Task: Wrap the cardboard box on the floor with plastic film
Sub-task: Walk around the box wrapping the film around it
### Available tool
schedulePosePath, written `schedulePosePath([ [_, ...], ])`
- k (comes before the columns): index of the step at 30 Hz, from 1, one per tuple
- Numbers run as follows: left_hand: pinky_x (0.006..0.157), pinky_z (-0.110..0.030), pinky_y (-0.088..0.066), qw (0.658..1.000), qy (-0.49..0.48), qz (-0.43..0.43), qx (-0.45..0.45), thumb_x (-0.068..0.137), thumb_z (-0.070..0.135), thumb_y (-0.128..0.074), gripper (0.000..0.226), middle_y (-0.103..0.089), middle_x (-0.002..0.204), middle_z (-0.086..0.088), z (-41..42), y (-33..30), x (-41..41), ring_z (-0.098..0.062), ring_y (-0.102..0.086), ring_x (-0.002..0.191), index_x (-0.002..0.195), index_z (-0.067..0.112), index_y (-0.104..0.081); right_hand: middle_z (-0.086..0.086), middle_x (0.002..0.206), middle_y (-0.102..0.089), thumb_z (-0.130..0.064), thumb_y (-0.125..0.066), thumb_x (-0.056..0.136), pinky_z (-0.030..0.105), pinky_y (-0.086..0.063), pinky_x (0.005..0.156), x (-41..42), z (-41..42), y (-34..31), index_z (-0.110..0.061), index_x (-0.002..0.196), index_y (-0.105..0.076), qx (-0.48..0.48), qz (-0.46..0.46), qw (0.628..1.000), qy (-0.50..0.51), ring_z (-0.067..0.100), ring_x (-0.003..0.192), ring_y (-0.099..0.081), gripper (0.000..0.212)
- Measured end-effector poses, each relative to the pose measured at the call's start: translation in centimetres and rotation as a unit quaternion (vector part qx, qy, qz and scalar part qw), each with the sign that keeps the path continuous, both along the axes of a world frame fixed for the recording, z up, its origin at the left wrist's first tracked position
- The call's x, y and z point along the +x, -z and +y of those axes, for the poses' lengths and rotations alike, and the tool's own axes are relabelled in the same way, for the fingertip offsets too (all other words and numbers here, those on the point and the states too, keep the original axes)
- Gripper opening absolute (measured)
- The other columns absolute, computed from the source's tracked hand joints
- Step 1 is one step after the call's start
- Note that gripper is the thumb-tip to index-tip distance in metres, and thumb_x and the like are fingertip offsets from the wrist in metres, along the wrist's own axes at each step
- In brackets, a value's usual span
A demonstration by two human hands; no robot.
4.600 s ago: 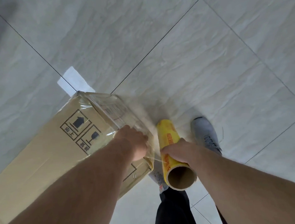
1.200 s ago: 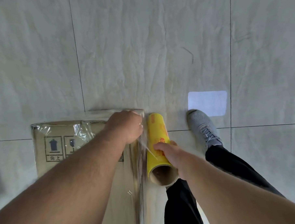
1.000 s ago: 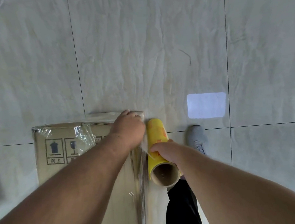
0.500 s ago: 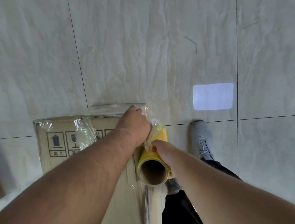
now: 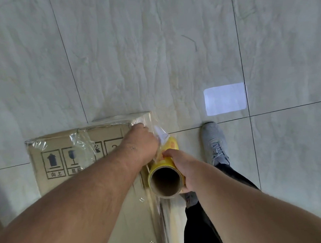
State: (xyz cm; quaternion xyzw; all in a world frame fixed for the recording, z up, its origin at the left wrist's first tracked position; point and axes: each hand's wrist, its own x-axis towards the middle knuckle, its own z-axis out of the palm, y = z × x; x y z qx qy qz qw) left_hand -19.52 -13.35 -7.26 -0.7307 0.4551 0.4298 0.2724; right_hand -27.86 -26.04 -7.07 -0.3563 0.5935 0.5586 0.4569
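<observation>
While your right hand (image 5: 183, 168) grips the yellow film roll (image 5: 164, 173) just beside the cardboard box (image 5: 66, 162), its open core faces you and a sheet of plastic film (image 5: 156, 132) runs from it to the box's far corner. Your left hand (image 5: 140, 146) presses down there, fingers curled over the film at that corner — pinning it, though I cannot tell whether they pinch it. The box lies on the floor (image 5: 153, 57), its far end already under film. Beyond the roll your grey shoe (image 5: 214, 143) stands close. If your left hand lifts early, the film could spring back and bunch — and a hard tug on the roll could tear it at the corner.
</observation>
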Motion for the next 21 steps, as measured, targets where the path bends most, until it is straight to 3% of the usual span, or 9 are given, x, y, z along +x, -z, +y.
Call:
schedulePosePath([
  [5, 0.103, -0.04, -0.037, 1.0, -0.014, -0.009, 0.004, 0.099, 0.024, -0.052, 0.029, -0.067, 0.126, 0.001, -0.5, -0.3, -0.4, -0.024, -0.059, 0.12, 0.126, 0.025, -0.063, 0.019, 0.106, -0.077, -0.052, -0.084, 0.081, 0.053, -0.065, 0.089, 0.6, -1.7, 0.4, -0.01, 0.119, -0.058, 0.019, -0.018, 0.998, -0.056, 0.037, 0.093, -0.077, 0.062],
  [9, 0.104, -0.04, -0.039, 1.0, -0.029, -0.009, -0.001, 0.099, 0.025, -0.053, 0.028, -0.067, 0.124, 0.001, -0.5, -0.6, -0.2, -0.024, -0.06, 0.119, 0.124, 0.025, -0.063, 0.019, 0.106, -0.079, -0.05, -0.085, 0.077, 0.055, -0.064, 0.091, -0.1, -2.4, 0.7, -0.01, 0.118, -0.064, 0.039, -0.042, 0.994, -0.095, 0.037, 0.094, -0.079, 0.061],
  [13, 0.103, -0.039, -0.038, 0.999, -0.044, 0.003, 0.008, 0.093, 0.015, -0.057, 0.031, -0.067, 0.123, -0.001, -1.2, -1.5, 0.2, -0.026, -0.061, 0.119, 0.124, 0.02, -0.061, 0.021, 0.115, -0.076, -0.06, -0.081, 0.053, 0.062, -0.059, 0.098, -2.0, -1.6, 1.5, -0.017, 0.123, -0.069, 0.077, -0.092, 0.974, -0.192, 0.039, 0.101, -0.078, 0.083],
  [15, 0.103, -0.039, -0.037, 0.999, -0.047, 0.001, 0.008, 0.093, 0.016, -0.058, 0.033, -0.066, 0.125, -0.002, -1.3, -1.8, 0.3, -0.027, -0.06, 0.12, 0.126, 0.018, -0.057, 0.018, 0.126, -0.072, -0.065, -0.077, 0.054, 0.058, -0.057, 0.102, -2.4, -0.5, 1.7, -0.024, 0.138, -0.061, 0.065, -0.115, 0.966, -0.224, 0.039, 0.109, -0.074, 0.095],
  [18, 0.107, -0.041, -0.034, 0.999, -0.036, -0.002, 0.024, 0.097, 0.025, -0.056, 0.035, -0.06, 0.131, -0.002, -1.1, -1.5, -0.3, -0.027, -0.055, 0.126, 0.131, 0.021, -0.059, 0.013, 0.16, -0.051, -0.074, -0.071, 0.074, 0.048, -0.046, 0.116, -1.7, 1.6, 1.3, -0.025, 0.17, -0.024, 0.088, -0.158, 0.931, -0.316, 0.038, 0.14, -0.055, 0.118],
  [21, 0.108, -0.045, -0.036, 0.999, -0.009, 0.015, 0.028, 0.098, 0.033, -0.056, 0.036, -0.054, 0.135, -0.003, -0.8, -0.9, -1.9, -0.026, -0.05, 0.128, 0.132, 0.024, -0.064, 0.011, 0.176, -0.025, -0.072, -0.058, 0.095, 0.047, -0.034, 0.124, -1.3, 2.6, 1.3, -0.026, 0.173, 0.0, 0.116, -0.188, 0.911, -0.349, 0.04, 0.156, -0.034, 0.107],
])
